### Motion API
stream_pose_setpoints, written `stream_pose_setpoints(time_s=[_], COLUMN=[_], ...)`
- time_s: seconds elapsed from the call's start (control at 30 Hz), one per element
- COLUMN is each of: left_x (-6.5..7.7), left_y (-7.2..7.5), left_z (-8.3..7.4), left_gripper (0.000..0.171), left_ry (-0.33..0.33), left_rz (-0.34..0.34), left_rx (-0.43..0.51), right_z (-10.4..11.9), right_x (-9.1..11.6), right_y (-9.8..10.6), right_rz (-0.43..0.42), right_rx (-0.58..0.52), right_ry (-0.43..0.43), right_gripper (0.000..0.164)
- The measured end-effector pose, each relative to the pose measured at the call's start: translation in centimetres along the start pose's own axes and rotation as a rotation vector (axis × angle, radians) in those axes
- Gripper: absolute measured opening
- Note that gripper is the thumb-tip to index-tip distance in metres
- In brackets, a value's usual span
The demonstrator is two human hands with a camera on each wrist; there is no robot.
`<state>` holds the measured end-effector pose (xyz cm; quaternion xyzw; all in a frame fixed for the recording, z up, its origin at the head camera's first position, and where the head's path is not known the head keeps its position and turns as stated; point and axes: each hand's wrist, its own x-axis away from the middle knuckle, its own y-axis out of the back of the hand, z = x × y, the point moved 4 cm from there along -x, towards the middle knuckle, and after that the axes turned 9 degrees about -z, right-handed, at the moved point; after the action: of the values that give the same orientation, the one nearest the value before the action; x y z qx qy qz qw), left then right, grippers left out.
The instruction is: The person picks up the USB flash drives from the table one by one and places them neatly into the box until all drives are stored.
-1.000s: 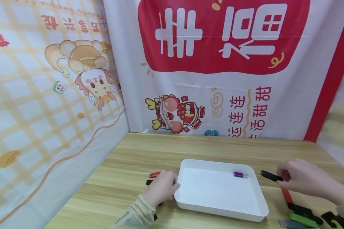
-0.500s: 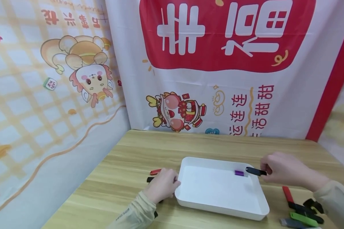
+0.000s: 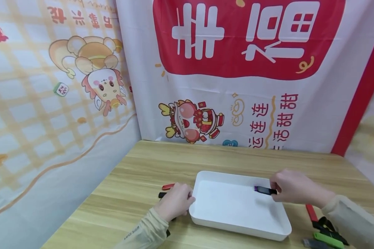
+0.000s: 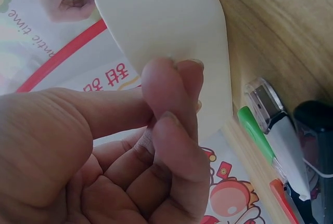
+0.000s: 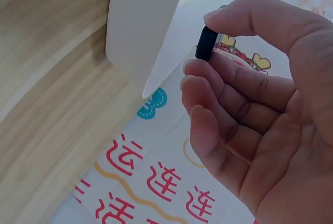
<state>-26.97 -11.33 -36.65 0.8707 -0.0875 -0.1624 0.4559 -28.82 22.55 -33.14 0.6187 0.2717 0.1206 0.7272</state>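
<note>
My right hand (image 3: pixel 294 188) pinches a black USB flash drive (image 3: pixel 265 190) between thumb and fingers, over the right end of a white tray (image 3: pixel 237 227). In the right wrist view the drive's black end (image 5: pixel 206 43) shows between the fingertips, beside the tray wall (image 5: pixel 140 26). A sliver of a purple stick (image 3: pixel 256 188) shows past the drive's tip; the rest is hidden. My left hand (image 3: pixel 176 200) grips the tray's left rim. The left wrist view has its thumb and fingers curled together at the tray wall (image 4: pixel 171 16).
Left of the tray lie a red stick (image 3: pixel 168 186), a black one (image 3: pixel 162 195) and others partly under my left hand, including a clear-capped drive (image 4: pixel 264 104). To the right are a red stick (image 3: pixel 311 212), a green one (image 3: pixel 328 239) and several dark ones. Printed cloths hang behind.
My right hand has carried the black USB flash drive leftward from the table's right side to over the tray, covering most of the purple stick. My left hand has stayed at the rim.
</note>
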Motion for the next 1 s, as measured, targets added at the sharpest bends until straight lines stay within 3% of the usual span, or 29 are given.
stream_pose_setpoints(time_s=[0.43,1.0], left_x=[0.0,0.0], left_y=[0.0,0.2], left_z=[0.0,-0.1], left_gripper=[0.030,0.028], left_ry=[0.002,-0.004], left_rz=[0.005,0.009], left_rx=[0.003,0.022], right_z=[-0.1,-0.2], right_x=[-1.1,-1.6], right_y=[-1.1,-2.9], right_rz=[0.054,0.038], right_rx=[0.015,0.099], right_ry=[-0.052,0.037], right_gripper=[0.026,0.032])
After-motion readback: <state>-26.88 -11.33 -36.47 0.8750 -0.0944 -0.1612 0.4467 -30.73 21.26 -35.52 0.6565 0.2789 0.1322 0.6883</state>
